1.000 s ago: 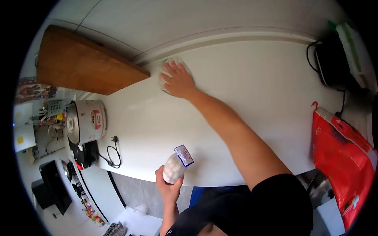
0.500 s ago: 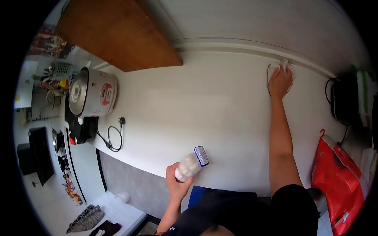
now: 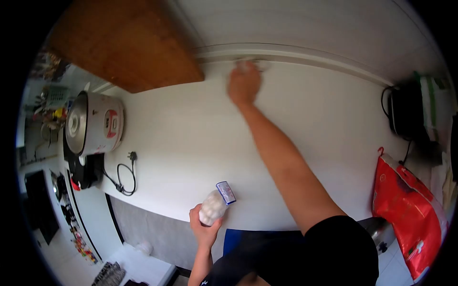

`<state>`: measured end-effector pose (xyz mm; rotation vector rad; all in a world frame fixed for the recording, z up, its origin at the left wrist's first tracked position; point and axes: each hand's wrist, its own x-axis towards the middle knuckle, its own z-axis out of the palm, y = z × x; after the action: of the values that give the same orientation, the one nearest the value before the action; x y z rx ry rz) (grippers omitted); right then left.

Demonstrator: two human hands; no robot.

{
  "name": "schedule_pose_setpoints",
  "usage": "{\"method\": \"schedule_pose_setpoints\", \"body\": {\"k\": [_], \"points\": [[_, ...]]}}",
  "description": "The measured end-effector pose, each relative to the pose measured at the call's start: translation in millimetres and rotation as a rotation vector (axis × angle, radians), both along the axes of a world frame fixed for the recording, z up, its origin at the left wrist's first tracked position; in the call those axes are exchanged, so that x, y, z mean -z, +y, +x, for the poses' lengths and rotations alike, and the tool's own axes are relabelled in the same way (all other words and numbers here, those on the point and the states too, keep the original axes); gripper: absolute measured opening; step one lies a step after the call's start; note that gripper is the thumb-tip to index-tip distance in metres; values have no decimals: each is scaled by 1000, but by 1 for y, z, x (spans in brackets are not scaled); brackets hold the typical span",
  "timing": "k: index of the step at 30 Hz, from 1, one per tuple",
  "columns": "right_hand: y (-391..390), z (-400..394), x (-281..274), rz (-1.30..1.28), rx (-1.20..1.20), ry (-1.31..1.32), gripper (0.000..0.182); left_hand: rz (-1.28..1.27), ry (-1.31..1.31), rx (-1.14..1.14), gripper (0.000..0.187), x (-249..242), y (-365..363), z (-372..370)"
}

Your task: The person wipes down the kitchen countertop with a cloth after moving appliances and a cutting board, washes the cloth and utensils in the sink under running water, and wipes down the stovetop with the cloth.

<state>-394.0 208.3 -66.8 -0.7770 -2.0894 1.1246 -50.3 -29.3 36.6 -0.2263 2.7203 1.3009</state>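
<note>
My left hand (image 3: 204, 229) is closed around a net bag of garlic (image 3: 213, 208) near the front edge of the white counter (image 3: 191, 143). A blue-and-white label (image 3: 226, 192) sticks out at the bag's far end. At the counter's back edge, my right hand (image 3: 244, 85) presses a pale cloth (image 3: 261, 65) against the surface by the wall ledge. Motion blurs those fingers, and most of the cloth is hidden beneath them.
A large wooden board (image 3: 129, 47) stands at the back left, close to my right hand. A rice cooker (image 3: 100, 121) and a black plugged cord (image 3: 128, 178) are on the left. To the right are a black appliance (image 3: 405, 112) and a red bag (image 3: 405, 205).
My right hand has swept left along the back edge with the cloth, from the right side to near the wooden board. The view has shifted slightly; my left hand still holds the garlic.
</note>
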Motion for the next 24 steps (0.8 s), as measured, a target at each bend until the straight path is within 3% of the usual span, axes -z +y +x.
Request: {"method": "schedule_pose_setpoints", "body": {"k": [1,2,3,5,8,12,20,24], "points": [[-12,5,-16,13,-235,-42,32,9,-8,-5,58,0,2,1],[-25,-1,2,455,-394,-137,35,16,-16,-13,58,-1,4,2],[-37,-9,7,586,-383,-143,34,21,-22,-26,57,-4,6,1],[-37,-13,2,597,-388,-171,35,35,-44,-71,58,-12,14,1],[-10,-14,-2,654,-599,-227,42,28,-56,-98,57,-14,15,4],[43,6,-8,775,-544,-238,41,-65,-99,-78,57,-25,22,-4],[234,98,0,866,-216,-387,41,74,-60,3,57,-21,33,-21],[250,109,12,804,-125,-491,46,88,-4,76,57,-24,30,-10]]}}
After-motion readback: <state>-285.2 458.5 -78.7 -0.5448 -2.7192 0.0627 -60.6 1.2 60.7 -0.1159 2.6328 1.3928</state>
